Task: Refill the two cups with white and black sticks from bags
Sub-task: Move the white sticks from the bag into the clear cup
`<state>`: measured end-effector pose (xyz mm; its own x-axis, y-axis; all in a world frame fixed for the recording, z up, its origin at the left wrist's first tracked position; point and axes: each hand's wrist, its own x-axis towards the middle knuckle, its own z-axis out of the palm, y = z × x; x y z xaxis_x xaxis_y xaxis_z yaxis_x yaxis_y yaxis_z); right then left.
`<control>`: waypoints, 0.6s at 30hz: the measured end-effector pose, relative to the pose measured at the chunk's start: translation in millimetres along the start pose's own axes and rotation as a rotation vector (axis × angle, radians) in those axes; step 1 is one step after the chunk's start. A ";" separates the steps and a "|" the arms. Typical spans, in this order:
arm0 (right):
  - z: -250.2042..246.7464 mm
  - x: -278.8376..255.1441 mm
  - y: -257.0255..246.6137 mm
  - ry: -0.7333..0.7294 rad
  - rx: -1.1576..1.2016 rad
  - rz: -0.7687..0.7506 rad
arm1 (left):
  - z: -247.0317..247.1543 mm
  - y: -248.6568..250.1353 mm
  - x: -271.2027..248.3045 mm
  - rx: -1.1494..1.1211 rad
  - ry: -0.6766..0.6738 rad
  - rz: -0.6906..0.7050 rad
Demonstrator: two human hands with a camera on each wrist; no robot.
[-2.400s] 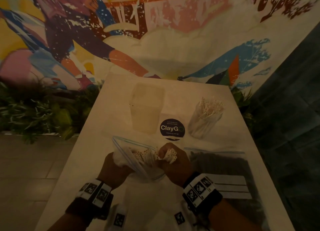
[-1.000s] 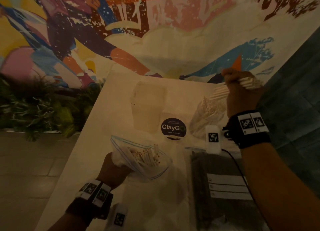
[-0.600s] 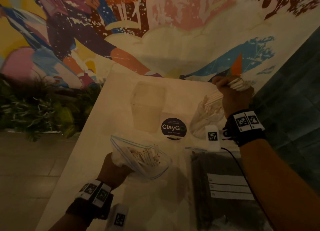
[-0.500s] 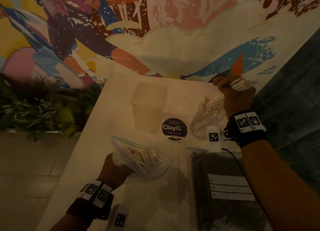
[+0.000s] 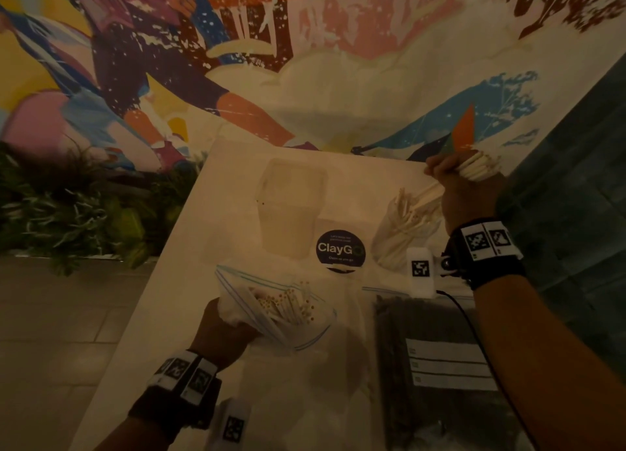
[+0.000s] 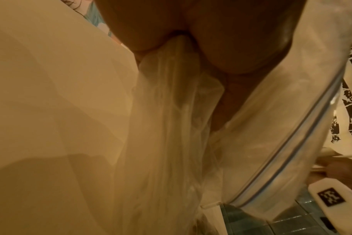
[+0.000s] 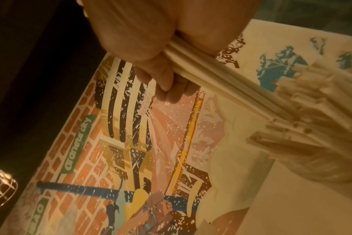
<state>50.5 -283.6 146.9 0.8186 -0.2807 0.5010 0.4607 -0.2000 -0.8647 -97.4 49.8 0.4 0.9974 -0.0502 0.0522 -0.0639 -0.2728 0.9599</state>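
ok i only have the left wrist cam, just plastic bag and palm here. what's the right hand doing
Observer: The right hand grips a bundle of white sticks, their lower ends angled into the right cup.
Operator: anything in that cup yet
Observer: Yes, it holds many white sticks; the left cup looks empty.
Operator: and the bag i'm holding, what's left in it
Observer: The head view shows the left hand holding the bag of white sticks open, with sticks still inside.
Operator: where's the black ones
Observer: The bag of black sticks lies flat on the table under the right forearm.
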 end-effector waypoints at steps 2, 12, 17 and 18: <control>-0.6 -0.2 1.0 0.005 0.000 -0.010 | -0.5 0.2 -0.1 0.020 0.005 0.018; 2.6 19.0 21.1 -0.026 -0.020 0.136 | -0.9 -5.8 1.2 0.002 -0.013 0.033; 7.7 17.0 38.1 0.091 -0.166 0.200 | -2.1 -12.4 1.2 -0.002 -0.004 0.012; 6.4 15.9 39.7 0.119 -0.181 0.177 | -1.9 -10.8 0.5 0.029 -0.007 0.030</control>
<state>83.9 -290.0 120.3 0.8300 -0.4325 0.3523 0.2362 -0.2997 -0.9243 -96.1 54.6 -9.4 0.9947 -0.0656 0.0789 -0.0950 -0.2992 0.9495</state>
